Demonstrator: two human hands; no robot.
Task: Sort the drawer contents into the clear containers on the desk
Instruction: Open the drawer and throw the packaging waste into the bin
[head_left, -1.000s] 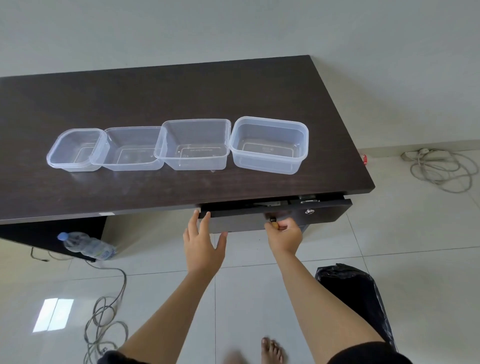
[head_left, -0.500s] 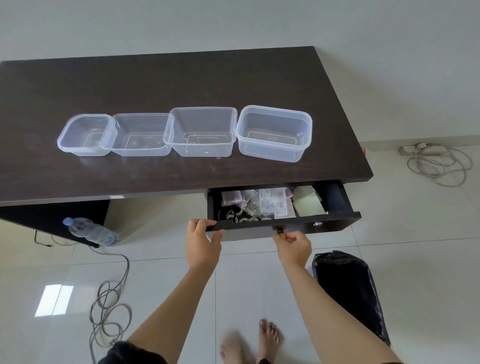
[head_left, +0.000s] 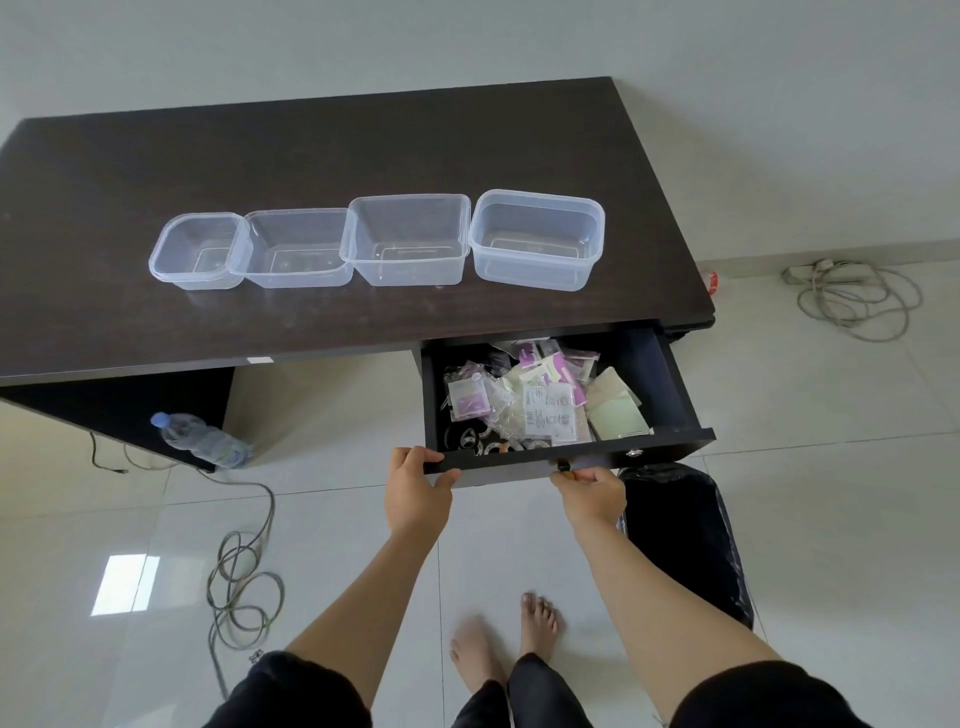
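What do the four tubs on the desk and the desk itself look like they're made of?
The four tubs look like thin clear plastic: the desktop shows through their walls. The desk seems to be dark wood-look laminate board, matte with faint smudges, though solid wood can't be ruled out.

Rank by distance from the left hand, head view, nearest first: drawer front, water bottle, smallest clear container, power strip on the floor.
1. Drawer front: the left hand grips its left end.
2. Water bottle: on the floor, to the left, under the desk.
3. Smallest clear container: far left of the row on the desk.
4. Power strip: far right, by the wall.
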